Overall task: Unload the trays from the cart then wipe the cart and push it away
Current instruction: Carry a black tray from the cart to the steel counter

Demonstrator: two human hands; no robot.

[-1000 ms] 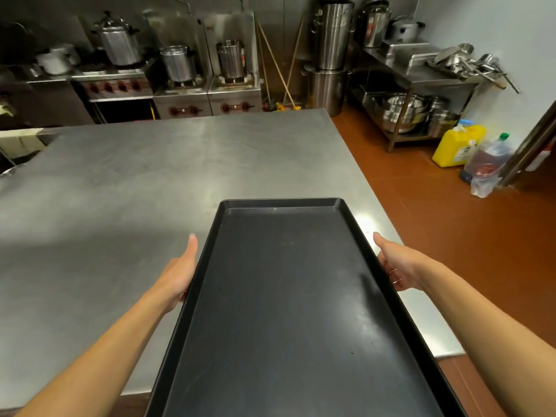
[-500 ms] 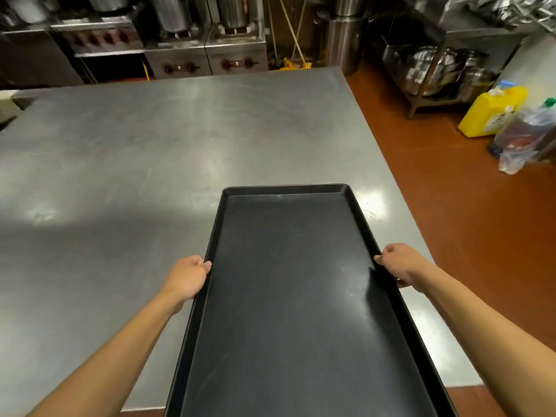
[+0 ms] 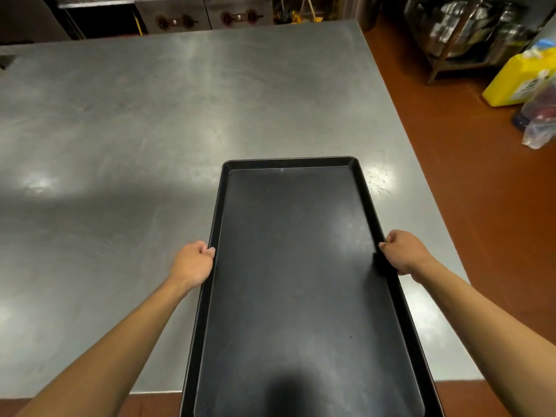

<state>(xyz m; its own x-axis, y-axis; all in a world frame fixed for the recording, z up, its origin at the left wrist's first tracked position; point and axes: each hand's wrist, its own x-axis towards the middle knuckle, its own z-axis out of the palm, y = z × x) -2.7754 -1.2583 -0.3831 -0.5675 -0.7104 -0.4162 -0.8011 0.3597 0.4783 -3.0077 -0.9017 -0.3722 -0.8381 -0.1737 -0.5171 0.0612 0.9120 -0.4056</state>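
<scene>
Here, a black rectangular tray [image 3: 301,281] is held lengthwise over the near right part of a stainless-steel table [image 3: 120,130]. The far end of the tray lies over the tabletop; the near end extends past the near table edge and out of the bottom of the view. Whether the tray rests on the table surface cannot be told.

The left hand [image 3: 192,264] is closed on the left long rim, with the thumb laid over the rim and the fingers curled beneath. The right hand [image 3: 401,251] is closed on the right long rim in the same manner. Both grips are placed about midway along the visible length of the tray.

The tray interior is seen to be bare, with faint smears and a dark shadow at the near end.

A brown-red floor [image 3: 469,182] is visible to the right of the table. A yellow jug [image 3: 520,81] and a plastic bag [image 3: 541,118] stand on it at the far right, near a metal shelf [image 3: 469,31]. Cooker fronts with knobs [image 3: 207,18] are visible beyond the far table edge.
</scene>
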